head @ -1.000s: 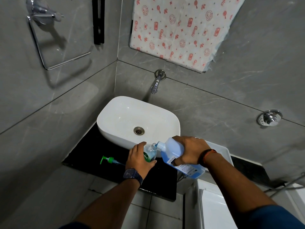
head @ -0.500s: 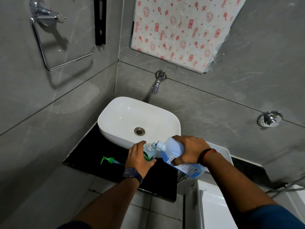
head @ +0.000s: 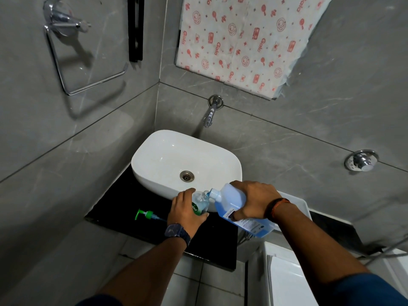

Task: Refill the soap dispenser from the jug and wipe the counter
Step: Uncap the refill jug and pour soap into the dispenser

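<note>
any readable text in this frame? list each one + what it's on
"Gala", repeated in red across the patterned sheet on the wall.
"ttol", partial, on the green label of the soap dispenser; the rest is behind the left hand.
Label on the jug: print too small to read.

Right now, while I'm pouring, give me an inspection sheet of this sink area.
Surface: black stone counter, glossy; spills cannot be told.
Job's things: clear soap dispenser bottle with green label, uncapped; translucent blue plastic jug tipped, spout at the bottle's mouth; green pump head lying on the counter to the left.
Clutter: nothing seen.
Hands: left hand grips the bottle; right hand grips the jug.
Cables: nothing seen.
Surroundings: white oval ceramic basin, chrome wall tap, chrome towel ring.
</note>
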